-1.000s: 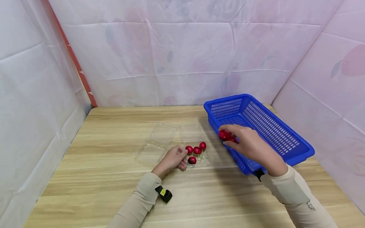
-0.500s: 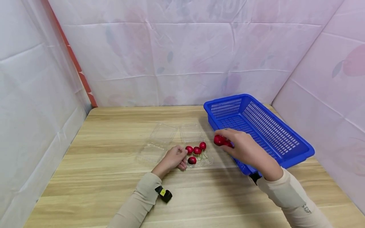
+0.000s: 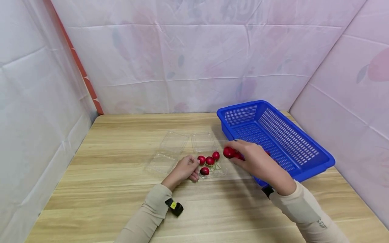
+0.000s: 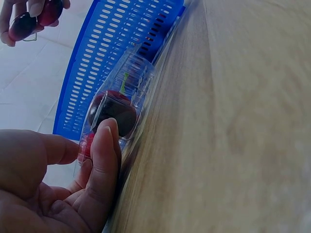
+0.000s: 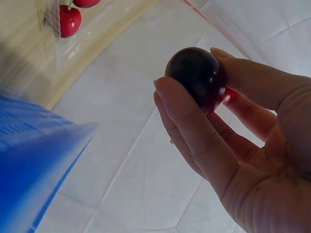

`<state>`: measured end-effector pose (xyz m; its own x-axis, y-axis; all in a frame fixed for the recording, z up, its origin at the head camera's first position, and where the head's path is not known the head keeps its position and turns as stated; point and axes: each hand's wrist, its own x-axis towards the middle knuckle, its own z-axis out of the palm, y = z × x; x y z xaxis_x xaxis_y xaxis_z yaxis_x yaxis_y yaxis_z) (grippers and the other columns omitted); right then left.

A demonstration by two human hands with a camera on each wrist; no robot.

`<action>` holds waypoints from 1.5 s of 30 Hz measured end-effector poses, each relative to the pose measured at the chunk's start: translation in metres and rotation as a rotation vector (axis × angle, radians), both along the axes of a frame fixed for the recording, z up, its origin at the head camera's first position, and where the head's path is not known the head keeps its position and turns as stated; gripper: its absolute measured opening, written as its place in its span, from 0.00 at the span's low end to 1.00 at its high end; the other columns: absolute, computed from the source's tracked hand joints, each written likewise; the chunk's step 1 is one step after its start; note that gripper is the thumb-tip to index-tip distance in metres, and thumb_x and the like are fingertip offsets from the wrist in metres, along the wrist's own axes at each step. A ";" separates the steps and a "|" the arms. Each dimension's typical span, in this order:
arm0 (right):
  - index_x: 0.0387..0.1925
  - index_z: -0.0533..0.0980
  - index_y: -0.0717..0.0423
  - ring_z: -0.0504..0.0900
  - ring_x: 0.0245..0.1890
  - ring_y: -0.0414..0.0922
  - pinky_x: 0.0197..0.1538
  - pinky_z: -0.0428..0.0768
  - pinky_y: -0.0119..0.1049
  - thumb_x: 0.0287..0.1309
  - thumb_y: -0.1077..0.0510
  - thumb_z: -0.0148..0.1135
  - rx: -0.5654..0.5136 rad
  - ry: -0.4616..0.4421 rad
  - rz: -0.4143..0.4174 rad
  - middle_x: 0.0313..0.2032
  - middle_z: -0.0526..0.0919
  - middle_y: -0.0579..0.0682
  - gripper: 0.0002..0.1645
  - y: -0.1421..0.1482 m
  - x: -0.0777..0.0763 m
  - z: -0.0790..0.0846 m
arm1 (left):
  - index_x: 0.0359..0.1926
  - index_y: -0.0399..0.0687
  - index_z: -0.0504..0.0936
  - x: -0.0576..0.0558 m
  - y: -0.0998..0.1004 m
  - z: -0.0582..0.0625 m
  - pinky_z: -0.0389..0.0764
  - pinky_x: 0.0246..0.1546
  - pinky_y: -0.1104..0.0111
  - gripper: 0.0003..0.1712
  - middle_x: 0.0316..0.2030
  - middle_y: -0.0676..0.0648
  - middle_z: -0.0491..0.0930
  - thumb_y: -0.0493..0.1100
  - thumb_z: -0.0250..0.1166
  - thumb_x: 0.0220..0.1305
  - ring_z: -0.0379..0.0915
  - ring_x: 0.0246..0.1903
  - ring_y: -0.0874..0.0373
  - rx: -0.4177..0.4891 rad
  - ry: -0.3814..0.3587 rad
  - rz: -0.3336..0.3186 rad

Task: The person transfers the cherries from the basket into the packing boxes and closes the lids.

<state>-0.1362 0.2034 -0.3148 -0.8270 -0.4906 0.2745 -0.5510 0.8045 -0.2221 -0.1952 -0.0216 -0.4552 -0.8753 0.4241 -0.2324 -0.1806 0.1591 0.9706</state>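
A clear plastic box (image 3: 224,171) lies lid-back on the table, with several red cherries (image 3: 209,161) on green stems in its near half. My left hand (image 3: 184,167) pinches the box's left edge between thumb and fingers; the left wrist view shows a dark cherry (image 4: 119,114) behind the plastic. Above and right of the box, my right hand (image 3: 254,159) holds cherries (image 3: 229,152) at its fingertips. In the right wrist view a dark cherry (image 5: 197,75) sits between thumb and fingers, with another partly hidden behind it.
The blue perforated basket (image 3: 316,143) stands at the right, partly behind my right forearm. A bit of red shows inside it beside the hand. Another clear plastic box (image 3: 173,141) lies open to the left. White patterned sheets (image 3: 197,60) enclose the table's back and sides.
My right hand has moved left and slightly down with the cherries, from the basket's edge towards the clear box. My left hand and the box have stayed in place.
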 end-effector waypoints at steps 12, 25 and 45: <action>0.48 0.78 0.54 0.81 0.35 0.43 0.37 0.84 0.39 0.47 0.65 0.73 -0.016 -0.012 0.028 0.38 0.83 0.48 0.24 -0.008 0.000 -0.008 | 0.37 0.38 0.69 0.000 0.000 -0.002 0.81 0.16 0.72 0.12 0.20 0.47 0.74 0.44 0.52 0.73 0.75 0.14 0.61 -0.007 -0.004 0.004; 0.51 0.78 0.56 0.83 0.42 0.45 0.44 0.84 0.40 0.47 0.66 0.73 -0.068 -0.071 0.072 0.44 0.84 0.51 0.26 -0.015 -0.005 -0.034 | 0.37 0.38 0.69 0.000 0.000 0.000 0.81 0.15 0.72 0.11 0.19 0.47 0.74 0.43 0.52 0.73 0.75 0.14 0.61 0.001 0.002 0.002; 0.49 0.78 0.56 0.83 0.41 0.47 0.42 0.85 0.43 0.45 0.70 0.73 -0.051 -0.039 0.071 0.42 0.83 0.51 0.26 -0.020 -0.016 -0.062 | 0.37 0.38 0.69 -0.001 0.000 0.000 0.81 0.15 0.72 0.11 0.19 0.47 0.74 0.42 0.52 0.72 0.75 0.14 0.61 -0.008 0.001 0.000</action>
<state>-0.1520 0.1830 -0.3769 -0.8012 -0.5346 0.2689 -0.5963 0.7508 -0.2841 -0.1962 -0.0218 -0.4555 -0.8756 0.4221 -0.2350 -0.1797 0.1669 0.9695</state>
